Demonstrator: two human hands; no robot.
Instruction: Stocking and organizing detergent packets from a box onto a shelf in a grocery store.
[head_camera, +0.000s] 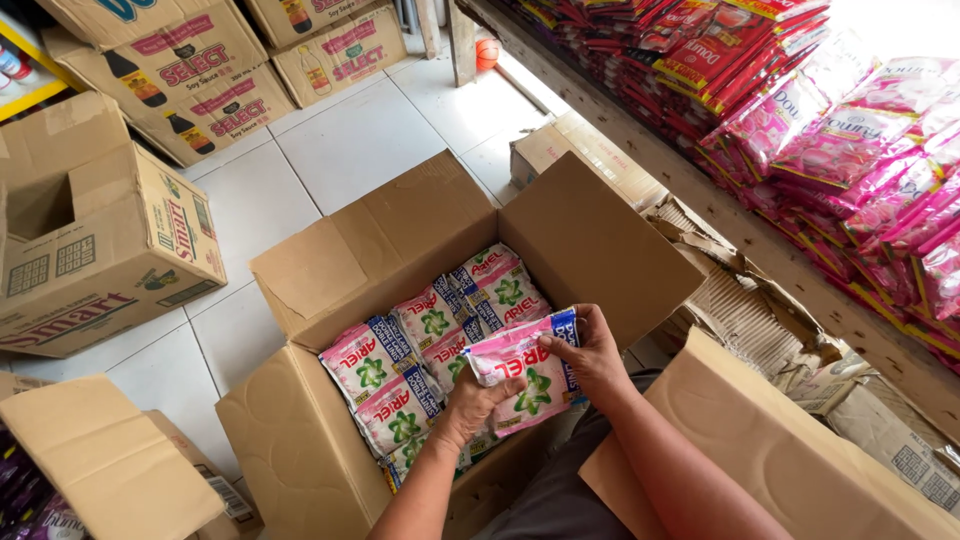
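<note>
Both of your hands are closed on one glossy pink and white sachet pack (520, 372), your left hand (472, 400) gripping its lower left edge with the fingers curled under and your right hand (592, 352) pinching its upper right corner, so the pack is held tilted just above the open cardboard box (300, 440). Beneath it, rows of the same crinkled, shiny sachets (420, 350) stand packed tight against the box's matte brown walls, with the flaps (590, 240) folded outward. Around the box you have white floor tiles (350, 140) ahead, more cartons (100, 240) to the left, and a wooden shelf (700, 190) of red and pink packets close on the right.
</note>
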